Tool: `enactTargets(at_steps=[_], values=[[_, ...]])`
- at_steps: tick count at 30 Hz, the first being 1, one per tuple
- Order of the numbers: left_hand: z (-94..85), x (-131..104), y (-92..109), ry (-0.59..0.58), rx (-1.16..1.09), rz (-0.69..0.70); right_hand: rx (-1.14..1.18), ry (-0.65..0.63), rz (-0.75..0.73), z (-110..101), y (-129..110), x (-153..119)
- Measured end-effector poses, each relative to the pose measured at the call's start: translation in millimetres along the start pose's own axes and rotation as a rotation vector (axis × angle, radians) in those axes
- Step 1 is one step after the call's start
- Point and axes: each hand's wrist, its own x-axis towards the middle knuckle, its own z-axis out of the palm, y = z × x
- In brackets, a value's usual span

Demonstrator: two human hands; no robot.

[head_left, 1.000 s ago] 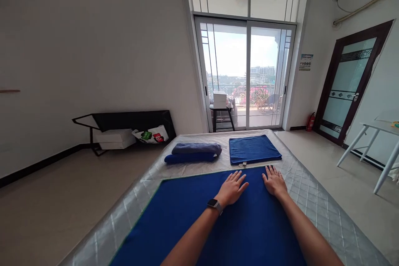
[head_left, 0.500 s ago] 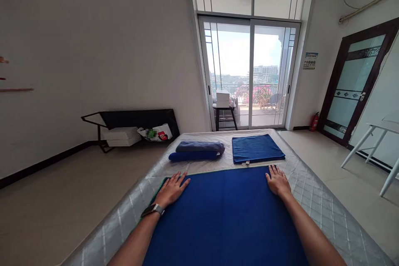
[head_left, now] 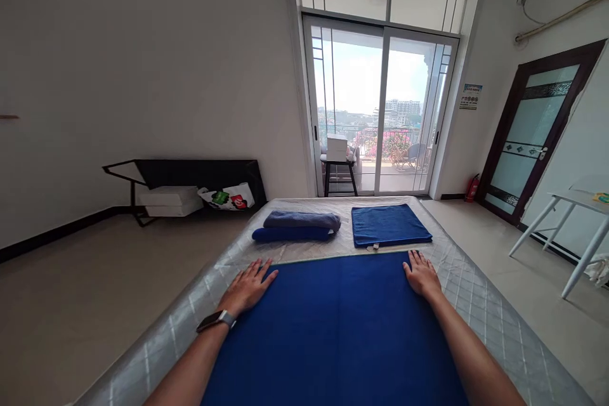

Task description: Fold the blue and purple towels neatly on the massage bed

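A large blue towel (head_left: 333, 323) lies spread flat over the mattress (head_left: 480, 311), its far edge showing a thin green trim. My left hand (head_left: 247, 285), with a watch on the wrist, rests open at the towel's far left corner, fingers spread. At the far right corner my right hand (head_left: 422, 274) lies flat and open on the cloth. Beyond the far edge sits a folded dark blue towel (head_left: 390, 226) with a small white tag. To its left is a stack of a greyish-blue folded towel (head_left: 302, 220) on a brighter blue folded towel (head_left: 290, 235).
Left of the bed, a black bench-like frame (head_left: 195, 172) holds white boxes (head_left: 171, 200) and a printed bag (head_left: 228, 196). A stool with a white box (head_left: 337, 148) stands by the sliding glass door (head_left: 382, 114). On the right are a white chair (head_left: 561, 216) and a fire extinguisher (head_left: 472, 188).
My left hand has slid outward to the left along the towel's far left corner. My right hand stays at the right corner. The head view has shifted slightly.
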Motion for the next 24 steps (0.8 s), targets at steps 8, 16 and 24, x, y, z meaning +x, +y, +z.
enactTargets(at_steps=[8,16,24], values=[[-14.8,5.2,68.7,0.171,0.006,0.059,0.007,0.018,-0.017,3.8,1.3,3.5],[19.0,-0.9,255.6,0.091,-0.185,0.57,0.008,0.021,-0.019,4.4,1.8,4.5],[4.2,-14.8,110.0,0.032,-0.098,0.132,0.011,0.024,-0.023,7.1,3.1,7.1]])
